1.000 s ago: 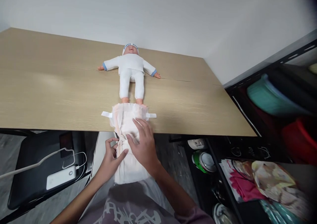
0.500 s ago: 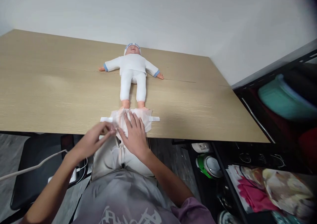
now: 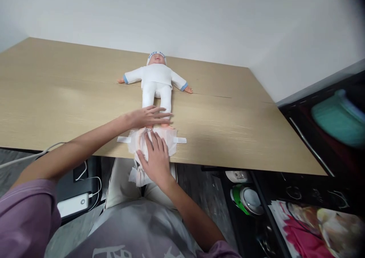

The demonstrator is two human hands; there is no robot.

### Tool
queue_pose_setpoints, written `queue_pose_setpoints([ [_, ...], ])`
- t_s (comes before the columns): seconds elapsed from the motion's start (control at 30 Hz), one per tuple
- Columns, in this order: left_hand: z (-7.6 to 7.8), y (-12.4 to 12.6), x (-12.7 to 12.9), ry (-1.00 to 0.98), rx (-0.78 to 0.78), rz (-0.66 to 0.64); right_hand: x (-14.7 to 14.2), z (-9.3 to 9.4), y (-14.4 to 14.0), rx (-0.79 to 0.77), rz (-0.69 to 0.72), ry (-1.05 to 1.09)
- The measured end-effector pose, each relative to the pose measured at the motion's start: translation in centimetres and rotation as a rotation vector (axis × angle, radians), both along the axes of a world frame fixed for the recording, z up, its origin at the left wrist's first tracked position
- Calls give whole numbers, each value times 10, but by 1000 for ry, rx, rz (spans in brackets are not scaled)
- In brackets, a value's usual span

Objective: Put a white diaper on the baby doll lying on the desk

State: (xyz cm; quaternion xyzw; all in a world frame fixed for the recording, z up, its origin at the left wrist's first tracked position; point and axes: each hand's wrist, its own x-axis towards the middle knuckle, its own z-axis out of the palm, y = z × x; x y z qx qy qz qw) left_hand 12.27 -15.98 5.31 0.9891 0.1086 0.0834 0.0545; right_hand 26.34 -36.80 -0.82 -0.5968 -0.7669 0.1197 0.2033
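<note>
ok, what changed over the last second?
The left hand left the diaper at the table edge and reached forward; it now lies open across the doll at its lower legs. The right hand slid up the diaper and presses it flat near the edge. More of the diaper lies on the table. The doll has not moved.

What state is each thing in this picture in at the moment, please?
Doll: lying face up on the table, arms spread.
Diaper: unfolded, tabs out, hanging partly over the table edge.
Left hand: open, fingers stretched over the doll's lower legs.
Right hand: open, flat on the diaper.
Power bank: cable plugged in.
</note>
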Motion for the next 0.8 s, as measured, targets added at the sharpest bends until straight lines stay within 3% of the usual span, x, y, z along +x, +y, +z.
queue_pose_setpoints([
  [0.2,-10,20,14,-39,55,19,4,3,0,2,24,28],
  [0.3,-3,25,20,-50,74,6,8,8,2,-15,33,27],
  [0.4,19,30,21,-171,-50,-5,11,9,7,-32,50,9],
  [0.63,96,48,21,-367,-299,70,16,3,19,-30,92,6],
  [0.8,118,57,18,-486,-329,134,16,5,29,-38,112,3],
])
